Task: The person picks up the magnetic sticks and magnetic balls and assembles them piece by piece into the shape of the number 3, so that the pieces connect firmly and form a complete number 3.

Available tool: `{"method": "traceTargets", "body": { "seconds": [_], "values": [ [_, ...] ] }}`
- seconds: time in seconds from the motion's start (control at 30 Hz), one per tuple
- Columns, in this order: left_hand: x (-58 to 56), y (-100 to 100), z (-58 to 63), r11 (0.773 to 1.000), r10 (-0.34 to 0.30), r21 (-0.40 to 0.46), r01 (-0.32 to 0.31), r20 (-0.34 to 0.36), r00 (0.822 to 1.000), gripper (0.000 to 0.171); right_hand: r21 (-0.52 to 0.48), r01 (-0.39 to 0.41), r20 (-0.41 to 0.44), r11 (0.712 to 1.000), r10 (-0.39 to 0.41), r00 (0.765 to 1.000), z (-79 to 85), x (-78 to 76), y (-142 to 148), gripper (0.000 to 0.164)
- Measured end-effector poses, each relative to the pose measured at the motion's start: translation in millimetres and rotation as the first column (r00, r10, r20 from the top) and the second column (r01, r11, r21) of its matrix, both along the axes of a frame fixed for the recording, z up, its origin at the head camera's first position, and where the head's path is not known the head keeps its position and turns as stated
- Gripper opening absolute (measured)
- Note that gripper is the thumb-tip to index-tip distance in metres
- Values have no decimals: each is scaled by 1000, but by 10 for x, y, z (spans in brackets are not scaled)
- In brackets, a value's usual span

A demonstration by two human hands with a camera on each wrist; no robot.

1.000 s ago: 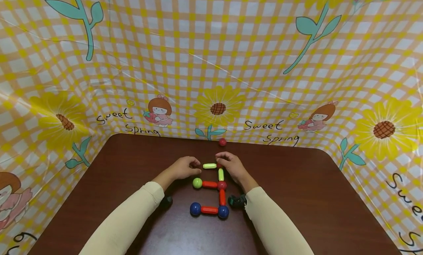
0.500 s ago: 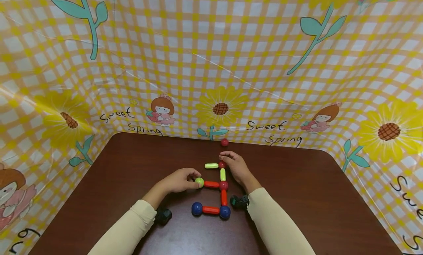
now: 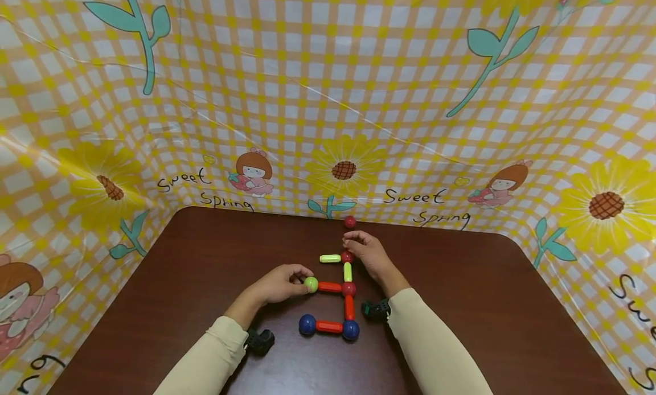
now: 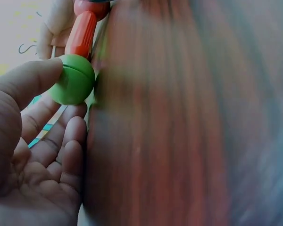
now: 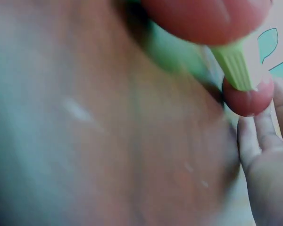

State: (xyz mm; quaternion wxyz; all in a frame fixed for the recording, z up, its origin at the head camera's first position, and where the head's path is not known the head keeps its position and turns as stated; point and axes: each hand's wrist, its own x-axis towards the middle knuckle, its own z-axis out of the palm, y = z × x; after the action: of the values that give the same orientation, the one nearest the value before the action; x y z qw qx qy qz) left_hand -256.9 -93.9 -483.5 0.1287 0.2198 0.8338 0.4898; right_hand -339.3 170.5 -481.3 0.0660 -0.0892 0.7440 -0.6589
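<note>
A flat figure of toy balls and rods lies on the dark table. My left hand (image 3: 282,283) pinches the green ball (image 3: 311,284) at the free end of the middle red rod (image 3: 329,287); in the left wrist view the thumb presses on this ball (image 4: 73,80). My right hand (image 3: 371,258) is beside the far red ball (image 3: 347,258), its fingers loosely bent past it. In the right wrist view, straight fingertips reach right up to a red ball (image 5: 247,99). One yellow-green rod (image 3: 330,259) points left from the far red ball; another (image 3: 348,272) runs down to the middle red ball (image 3: 348,289).
Nearest me, two blue balls (image 3: 307,324) are joined by a red rod (image 3: 329,326), and an upright red rod (image 3: 349,308) links to the middle. A loose red ball (image 3: 349,222) rests at the table's back edge. A checked cloth (image 3: 287,110) surrounds the table (image 3: 461,304).
My left hand has come down from beside the left-pointing yellow-green rod and taken hold of the green ball. My right hand has shifted slightly right, uncovering more of the far red ball.
</note>
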Motion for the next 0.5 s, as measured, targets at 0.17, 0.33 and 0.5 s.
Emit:
{"method": "traceTargets", "body": {
  "seconds": [0.17,0.33,0.5],
  "values": [
    [6,22,-37,1000,-12,8,12,-5,1000,25,264,62,-108,963,-34,994,116,-57,75,27],
    [12,1,-60,1000,-2,-3,2,-3,1000,24,393,61,-141,917,-6,990,150,-196,124,29],
    [9,-18,-54,1000,7,6,-7,-1,1000,25,433,59,-193,899,28,981,144,-360,123,29]
  ]
}}
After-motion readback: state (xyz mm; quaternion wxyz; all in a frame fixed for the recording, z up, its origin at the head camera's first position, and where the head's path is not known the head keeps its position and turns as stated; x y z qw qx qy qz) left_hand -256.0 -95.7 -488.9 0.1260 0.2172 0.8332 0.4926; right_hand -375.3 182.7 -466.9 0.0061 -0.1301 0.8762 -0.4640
